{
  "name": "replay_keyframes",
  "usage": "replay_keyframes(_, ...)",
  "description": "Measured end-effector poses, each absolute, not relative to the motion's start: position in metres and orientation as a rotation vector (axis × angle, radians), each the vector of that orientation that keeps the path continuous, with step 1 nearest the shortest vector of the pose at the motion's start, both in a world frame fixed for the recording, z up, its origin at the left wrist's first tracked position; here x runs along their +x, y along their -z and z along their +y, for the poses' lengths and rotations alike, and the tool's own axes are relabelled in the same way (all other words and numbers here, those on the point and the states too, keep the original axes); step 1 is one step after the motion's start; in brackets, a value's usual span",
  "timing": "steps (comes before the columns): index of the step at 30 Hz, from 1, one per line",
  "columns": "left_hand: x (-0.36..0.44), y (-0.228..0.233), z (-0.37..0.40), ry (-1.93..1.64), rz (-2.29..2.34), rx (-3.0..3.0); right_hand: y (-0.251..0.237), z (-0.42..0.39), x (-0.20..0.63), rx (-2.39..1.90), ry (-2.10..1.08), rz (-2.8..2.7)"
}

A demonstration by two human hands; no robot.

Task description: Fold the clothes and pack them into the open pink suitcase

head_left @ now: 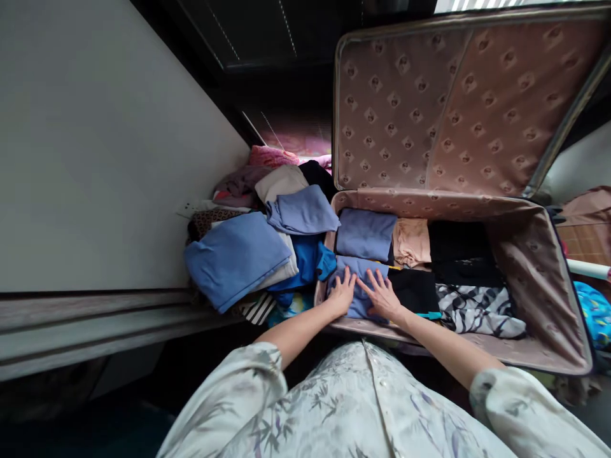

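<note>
Both hands, left and right, press flat and open on the folded periwinkle cotton garment at the brown patterned suitcase's seven o'clock corner; uneven pressure could rumple its folds.

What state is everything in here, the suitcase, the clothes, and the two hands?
Suitcase: open, partly filled.
Suitcase lid: raised, patterned lining showing.
Blue folded garment: in the suitcase's left end, under both hands.
Left hand: flat, fingers spread, pressing the garment.
Right hand: flat, fingers spread, pressing the garment.
Black-and-white patterned cloth: lying rumpled in the suitcase.
Pile of clothes: stacked outside, left of the suitcase.
</note>
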State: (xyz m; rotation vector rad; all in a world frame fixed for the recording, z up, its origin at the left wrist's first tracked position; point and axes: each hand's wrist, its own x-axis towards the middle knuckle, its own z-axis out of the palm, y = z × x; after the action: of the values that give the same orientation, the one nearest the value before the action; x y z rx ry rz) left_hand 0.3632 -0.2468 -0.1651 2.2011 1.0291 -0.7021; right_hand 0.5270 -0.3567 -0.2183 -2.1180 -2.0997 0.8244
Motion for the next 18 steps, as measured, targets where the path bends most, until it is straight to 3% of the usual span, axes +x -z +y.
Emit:
replay_keyframes(3,0.376,0.198,-0.232,0.939,1.116,2.108,0.242,-0.345,0.529,-2.244,-0.908,-2.204)
replay_keyframes(7,0.383,0.216,-0.227,0.943,1.124,2.134,0.253,-0.338,0.535,-2.274,-0.904,-2.252)
replay_keyframes(12,0.380,0.176,-0.236,0.843,1.088,2.192,0.228,-0.336,0.536,-2.267,-0.991,-2.296)
replay_keyframes(15,0.357,0.140,-0.247,0.549,0.920,2.226,0.203,-0.311,0.540,-2.286,-1.179,-2.049)
replay_keyframes(18,0.318,0.108,-0.263,0.147,0.825,2.100,0.169,-0.256,0.546,-2.237,-1.123,-1.729)
